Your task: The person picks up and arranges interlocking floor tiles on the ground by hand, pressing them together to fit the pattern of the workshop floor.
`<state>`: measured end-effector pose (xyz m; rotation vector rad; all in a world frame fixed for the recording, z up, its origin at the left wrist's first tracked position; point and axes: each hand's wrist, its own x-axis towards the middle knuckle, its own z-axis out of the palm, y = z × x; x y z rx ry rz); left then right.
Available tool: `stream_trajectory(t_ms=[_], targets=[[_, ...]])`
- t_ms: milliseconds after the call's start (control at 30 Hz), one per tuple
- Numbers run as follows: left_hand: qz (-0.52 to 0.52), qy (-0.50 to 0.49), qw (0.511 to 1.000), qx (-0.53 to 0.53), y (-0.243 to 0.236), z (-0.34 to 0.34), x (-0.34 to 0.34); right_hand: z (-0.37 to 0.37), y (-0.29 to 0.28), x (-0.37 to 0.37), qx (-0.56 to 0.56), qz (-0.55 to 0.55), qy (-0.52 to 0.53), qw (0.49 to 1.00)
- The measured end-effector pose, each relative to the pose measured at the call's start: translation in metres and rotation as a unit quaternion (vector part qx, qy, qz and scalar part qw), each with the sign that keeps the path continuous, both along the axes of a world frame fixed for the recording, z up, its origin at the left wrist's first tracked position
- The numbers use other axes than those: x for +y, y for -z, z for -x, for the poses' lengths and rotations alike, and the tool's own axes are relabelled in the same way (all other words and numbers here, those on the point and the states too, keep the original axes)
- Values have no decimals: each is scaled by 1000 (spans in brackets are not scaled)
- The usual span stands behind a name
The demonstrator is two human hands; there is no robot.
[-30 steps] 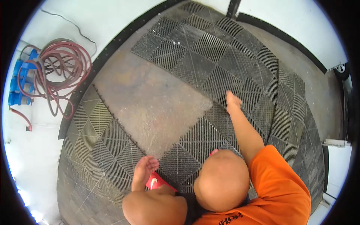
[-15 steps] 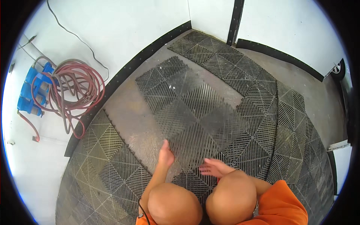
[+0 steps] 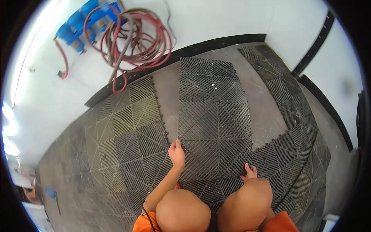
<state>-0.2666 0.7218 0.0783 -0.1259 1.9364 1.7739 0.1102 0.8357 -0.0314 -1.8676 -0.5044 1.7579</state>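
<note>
A panel of joined dark slatted floor tiles (image 3: 216, 120) stretches out in front of my knees, over bare grey floor. My left hand (image 3: 177, 154) is closed on its left edge near the close end, thumb on top. At the near right corner, my right hand (image 3: 249, 172) grips the opposite edge, its lower part hidden behind my knee. Small white specks lie on the panel's far part. How far the panel is off the floor I cannot tell.
Laid tiles (image 3: 135, 112) cover the floor at left; more tiles (image 3: 290, 92) run along the right. Strips of bare floor (image 3: 266, 108) show beside the panel. Blue filter housings (image 3: 83, 23) and a coiled red hose (image 3: 135, 42) hang on the white wall (image 3: 224, 19), above black edging (image 3: 216, 40).
My view has turned left. The panel, blurred before, now appears sharp and points straight away from me. My right hand has gone from extended fingers to a grip on its right edge.
</note>
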Motion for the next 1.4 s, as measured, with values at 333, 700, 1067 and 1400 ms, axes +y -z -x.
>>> stream_trajectory(t_ms=[333, 700, 1067, 1400], targets=[[43, -125, 985, -106, 43, 94, -108, 147, -32, -8, -35, -111, -228, 967], [3, -117, 986, -116, 71, 110, -141, 171, -15, -18, 1, -99, -243, 965], [75, 15, 995, -69, 90, 125, -158, 171, -3, -22, -79, -132, -246, 957], [235, 120, 951, 160, 59, 167, -213, 142, 29, 0, -422, -336, -439, 719]])
